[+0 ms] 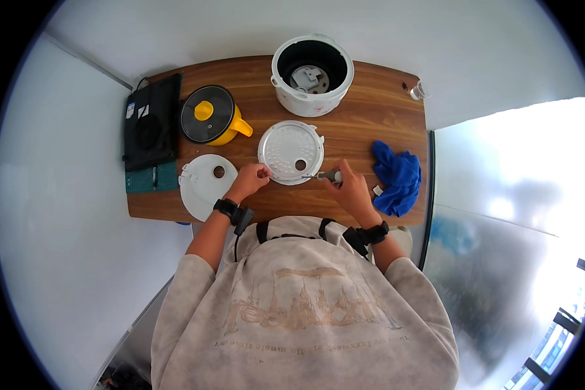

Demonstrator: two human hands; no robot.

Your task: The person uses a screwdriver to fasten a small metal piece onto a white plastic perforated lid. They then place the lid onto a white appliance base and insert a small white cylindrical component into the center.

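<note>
A round white dimpled lid plate [286, 143] with a round hole lies on the wooden table before me. My right hand [352, 188] is closed around a screwdriver [332, 176] with a greyish handle. Its thin shaft points left, over the plate's near right rim. My left hand [249, 180] sits by the plate's near left rim with its fingers pinched together; what they hold, if anything, is too small to tell. Partly under my left wrist is a smooth white lid cover [201, 185] with one hole.
A white rice cooker body [311, 104] stands open at the back. To the left are a yellow pot [224, 135] with a glass lid, a black flat appliance [151, 127] and a green mat [151, 181]. At right lie a blue cloth [398, 179] and a small clear cup [416, 91].
</note>
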